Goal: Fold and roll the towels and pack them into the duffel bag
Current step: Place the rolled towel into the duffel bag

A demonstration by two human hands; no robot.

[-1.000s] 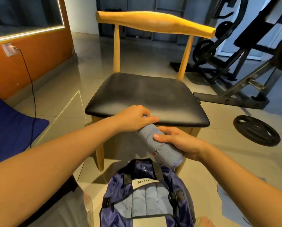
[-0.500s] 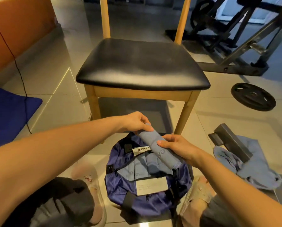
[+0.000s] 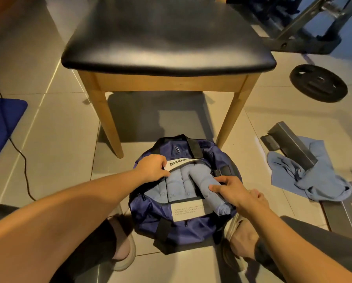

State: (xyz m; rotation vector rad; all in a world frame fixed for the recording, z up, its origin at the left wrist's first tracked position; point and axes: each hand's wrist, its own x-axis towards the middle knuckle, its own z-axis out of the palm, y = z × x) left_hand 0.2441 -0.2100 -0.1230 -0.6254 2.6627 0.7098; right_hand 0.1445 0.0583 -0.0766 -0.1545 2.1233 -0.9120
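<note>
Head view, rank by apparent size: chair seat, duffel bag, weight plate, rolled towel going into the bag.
1. chair seat
2. duffel bag
3. weight plate
4. rolled towel

The plate lies farther from the camera than the towel, so that last pair holds for looks only.

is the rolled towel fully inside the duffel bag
No, the rolled towel lies slanted, its near end poking out over the rim of the duffel bag, gripped by the right hand.

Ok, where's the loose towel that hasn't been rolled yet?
In the head view, the loose towel lies crumpled on the floor at the right, beside the duffel bag and partly under a grey metal bar.
</note>
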